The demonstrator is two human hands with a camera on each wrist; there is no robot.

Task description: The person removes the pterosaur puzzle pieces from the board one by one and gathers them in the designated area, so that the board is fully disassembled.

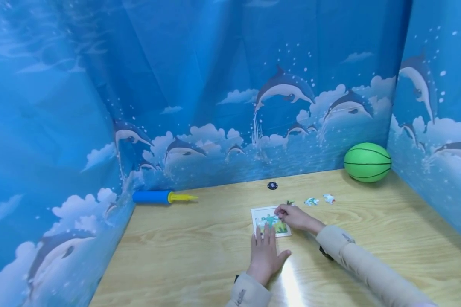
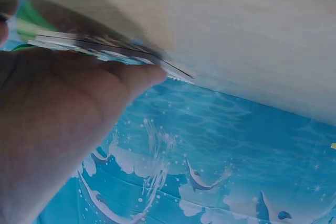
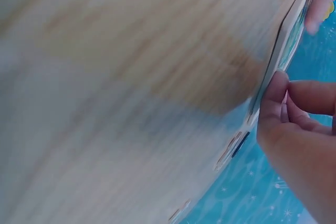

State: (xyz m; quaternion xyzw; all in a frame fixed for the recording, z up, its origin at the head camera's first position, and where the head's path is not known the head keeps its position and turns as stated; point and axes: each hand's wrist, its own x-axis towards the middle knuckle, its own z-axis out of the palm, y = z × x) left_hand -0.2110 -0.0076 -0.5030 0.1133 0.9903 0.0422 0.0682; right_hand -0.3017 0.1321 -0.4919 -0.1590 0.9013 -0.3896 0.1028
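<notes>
A small jigsaw puzzle (image 1: 282, 228) in a white-bordered tray lies on the table, its picture partly assembled in green, yellow and white. My left hand (image 1: 264, 256) rests on its near edge with straight fingers; in the left wrist view the hand (image 2: 68, 98) lies along the thin tray (image 2: 121, 51). At the tray's upper right, my right hand (image 1: 296, 216) pinches a small puzzle piece, mostly covered by the fingertips. Seen from the right wrist, the hand's (image 3: 299, 121) thumb and index finger meet close against the tray edge (image 3: 278, 45).
Two loose puzzle pieces, one greenish (image 1: 311, 201) and one white and red (image 1: 328, 198), lie right of the tray. Behind it is a black round chip (image 1: 272, 185). A blue hand pump (image 1: 152, 197) lies back left; a green ball (image 1: 367, 162) sits in the back right corner.
</notes>
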